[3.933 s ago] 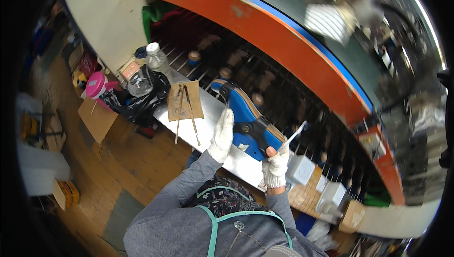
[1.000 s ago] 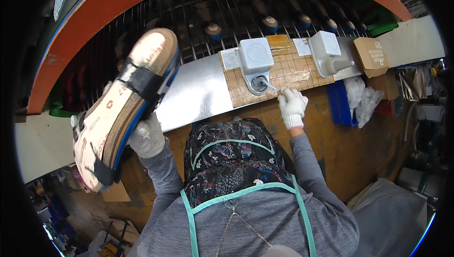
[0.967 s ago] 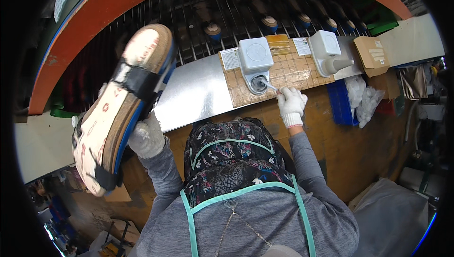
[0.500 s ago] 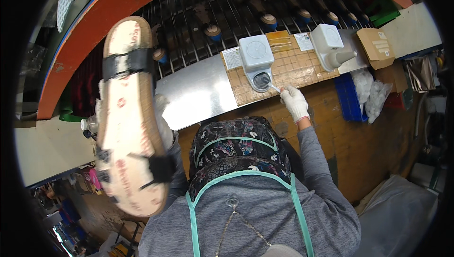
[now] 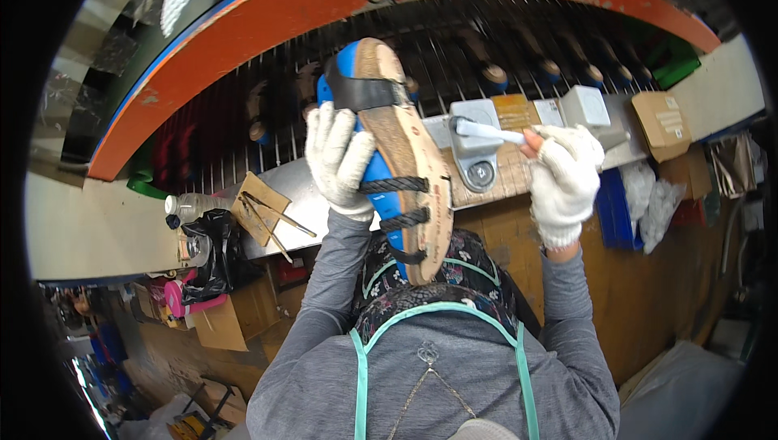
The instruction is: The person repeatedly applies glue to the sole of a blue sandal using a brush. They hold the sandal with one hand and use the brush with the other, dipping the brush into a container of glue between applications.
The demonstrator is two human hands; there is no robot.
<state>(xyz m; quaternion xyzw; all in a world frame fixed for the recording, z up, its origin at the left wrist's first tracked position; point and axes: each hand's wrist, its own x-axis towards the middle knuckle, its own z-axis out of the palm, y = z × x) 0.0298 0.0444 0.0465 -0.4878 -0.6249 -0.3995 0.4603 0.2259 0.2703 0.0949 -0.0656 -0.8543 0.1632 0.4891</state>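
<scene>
My left hand (image 5: pixel 334 156), in a white knitted glove, grips a sandal (image 5: pixel 417 144) by its side. The sandal sits on a blue last, with its pale, printed sole bottom turned partly up and black straps wrapped over its edge. In my gloved right hand (image 5: pixel 565 181) is a white-handled brush (image 5: pixel 491 132), pinched between thumb and fingers. Its tip points left at the sandal, with a small gap showing between them. Below the brush stands a white container (image 5: pixel 476 148) with a round, dark-filled cup (image 5: pixel 481 175) at its front.
Another white container (image 5: pixel 585 108) stands to the right, near a cardboard box (image 5: pixel 663 126). Beyond the bench, metal rods carry several lasts under an orange frame (image 5: pixel 275 23). At left are pincers (image 5: pixel 263 213) and a plastic bottle (image 5: pixel 197 207). A blue bin (image 5: pixel 617 217) hangs lower right.
The sandal has swung from the left to the middle and turned, showing its blue last. My right hand has lifted the brush out of the cup and raised it.
</scene>
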